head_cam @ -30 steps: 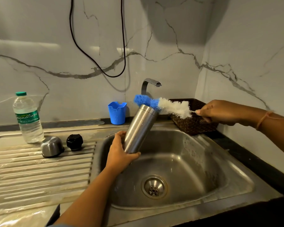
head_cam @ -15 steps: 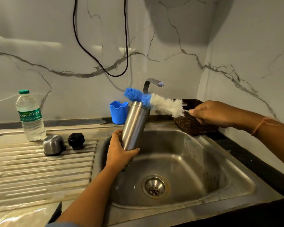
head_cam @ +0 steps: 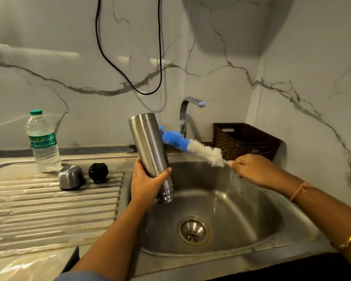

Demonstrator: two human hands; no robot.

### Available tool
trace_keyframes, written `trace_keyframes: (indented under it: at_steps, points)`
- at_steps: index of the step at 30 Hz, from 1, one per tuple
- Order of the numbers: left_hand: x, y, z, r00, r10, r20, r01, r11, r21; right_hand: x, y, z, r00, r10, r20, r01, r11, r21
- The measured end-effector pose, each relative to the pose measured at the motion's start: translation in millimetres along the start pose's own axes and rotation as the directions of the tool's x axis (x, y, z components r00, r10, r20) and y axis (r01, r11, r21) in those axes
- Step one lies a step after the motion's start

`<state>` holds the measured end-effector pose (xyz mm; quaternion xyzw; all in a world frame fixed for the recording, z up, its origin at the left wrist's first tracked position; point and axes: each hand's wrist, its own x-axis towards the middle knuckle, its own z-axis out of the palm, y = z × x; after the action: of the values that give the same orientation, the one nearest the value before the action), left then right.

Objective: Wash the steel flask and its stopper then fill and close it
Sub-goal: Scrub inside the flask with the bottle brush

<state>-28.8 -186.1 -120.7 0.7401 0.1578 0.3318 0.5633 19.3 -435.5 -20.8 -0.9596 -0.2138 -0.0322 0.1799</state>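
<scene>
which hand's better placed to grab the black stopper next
Left, probably. The stopper sits on the drainboard, nearer the left hand, though that hand must first set down the flask. The right hand is across the sink, holding the brush.

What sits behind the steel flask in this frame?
The blue end of the brush passes behind the right edge of the flask; its tip and anything else there are covered.

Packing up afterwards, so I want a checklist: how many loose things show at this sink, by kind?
Flask: 1
Lids: 2, steel cap, black stopper
Water bottle: 1
Brush: 1
Basket: 1
Total: 6
</scene>
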Motion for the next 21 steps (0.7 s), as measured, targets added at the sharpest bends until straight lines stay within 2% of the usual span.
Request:
trace_keyframes:
  at_steps: [4, 8, 13, 17, 19, 21]
  points:
    - [-5, 5, -3, 0.994, 0.098, 0.049, -0.107, 0.963, 0.249, -1, 2, 12, 0.999, 0.030, -0.011, -0.029, 0.998, 0.055]
    - [-11, 13, -1, 0.991, 0.095, 0.097, -0.123, 0.930, 0.346, -4, 3, 13, 0.999, 0.049, 0.004, -0.049, 0.997, 0.064]
    - [-16, 19, -1, 0.993, 0.111, 0.039, -0.117, 0.961, 0.251, -6, 6, 13, 0.999, 0.038, -0.016, -0.036, 0.993, 0.114]
    - [-19, 25, -1, 0.987, 0.105, -0.121, -0.089, 0.987, 0.134, -10, 4, 14, 0.996, 0.021, -0.091, -0.007, 0.988, 0.152]
    - [-15, 24, -4, 0.992, 0.073, -0.099, -0.058, 0.988, 0.142, -10, 2, 16, 0.994, 0.032, -0.103, -0.016, 0.988, 0.152]
    - [-14, 18, -7, 1.000, 0.013, 0.003, -0.013, 0.977, 0.214, -11, -2, 15, 0.996, 0.059, -0.060, -0.050, 0.987, 0.150]
